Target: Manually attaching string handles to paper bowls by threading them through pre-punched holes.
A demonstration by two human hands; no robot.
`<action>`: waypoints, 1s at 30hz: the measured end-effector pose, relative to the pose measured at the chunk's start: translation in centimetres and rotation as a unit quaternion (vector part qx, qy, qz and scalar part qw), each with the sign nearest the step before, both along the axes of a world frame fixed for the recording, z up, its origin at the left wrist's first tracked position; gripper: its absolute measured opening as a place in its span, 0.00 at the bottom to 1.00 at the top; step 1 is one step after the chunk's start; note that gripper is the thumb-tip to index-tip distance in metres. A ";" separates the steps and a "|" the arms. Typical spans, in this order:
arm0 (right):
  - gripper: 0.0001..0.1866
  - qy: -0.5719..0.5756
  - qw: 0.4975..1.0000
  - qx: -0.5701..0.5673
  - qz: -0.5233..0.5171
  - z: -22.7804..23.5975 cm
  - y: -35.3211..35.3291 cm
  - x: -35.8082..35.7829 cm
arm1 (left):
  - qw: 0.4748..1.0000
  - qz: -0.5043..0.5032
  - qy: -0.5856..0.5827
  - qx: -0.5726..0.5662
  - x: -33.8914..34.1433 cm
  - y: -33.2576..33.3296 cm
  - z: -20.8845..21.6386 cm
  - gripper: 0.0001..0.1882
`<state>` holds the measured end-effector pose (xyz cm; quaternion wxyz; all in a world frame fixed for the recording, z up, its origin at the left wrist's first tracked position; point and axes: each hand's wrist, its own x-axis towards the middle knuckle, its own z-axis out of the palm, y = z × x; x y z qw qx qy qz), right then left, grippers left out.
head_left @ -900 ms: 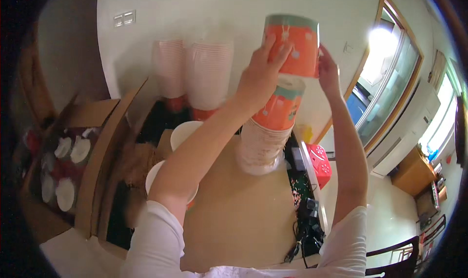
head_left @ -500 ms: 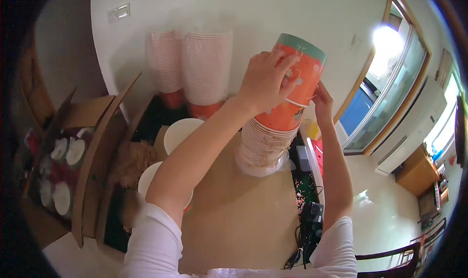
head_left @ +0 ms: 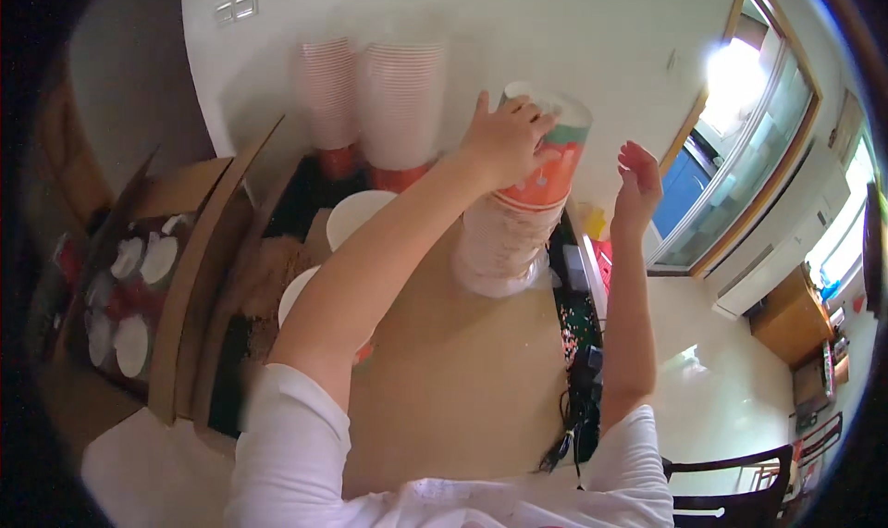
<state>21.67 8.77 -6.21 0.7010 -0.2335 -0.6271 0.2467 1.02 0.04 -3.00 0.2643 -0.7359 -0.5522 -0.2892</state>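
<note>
A tall stack of upside-down paper tubs stands toward the far right of the table. Its top orange tub (head_left: 541, 186) has a green band and a pale base facing up; below it pale rims are nested in clear plastic (head_left: 504, 250). My left hand (head_left: 509, 139) is on that top tub, with fingers over the base edge and thumb against the side. To the right, my right hand (head_left: 638, 181) hangs in the air apart from the stack, fingers loosely bent and holding nothing. My left forearm partly hides two white-lined tubs (head_left: 351, 218).
Two tall wrapped stacks of tubs (head_left: 402, 102) stand against the wall. At the left, an open cardboard box (head_left: 208, 306) contains white round-ended items. Black cables (head_left: 569, 435) and a dark adapter lie along the table's right edge. A dark chair (head_left: 740, 472) stands at the lower right.
The top tub has come down lower over the stack and stands more upright. My right hand has let go and moved off to the right; my left hand stays on the tub.
</note>
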 end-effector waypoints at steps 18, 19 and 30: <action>0.09 -0.410 0.849 0.186 0.276 -16.4 -24.0 -12.4 | 0.895 0.264 -0.354 0.065 -7.6 -40.5 -16.9 0.06; 0.08 -0.423 0.847 0.174 0.270 -15.4 -24.5 -11.4 | 0.876 0.296 -0.377 0.039 -7.1 -42.0 -18.8 0.05; 0.18 -0.507 0.842 0.017 0.183 -13.6 -29.4 1.0 | 0.916 0.282 -0.238 -0.157 -6.7 -39.8 -27.1 0.04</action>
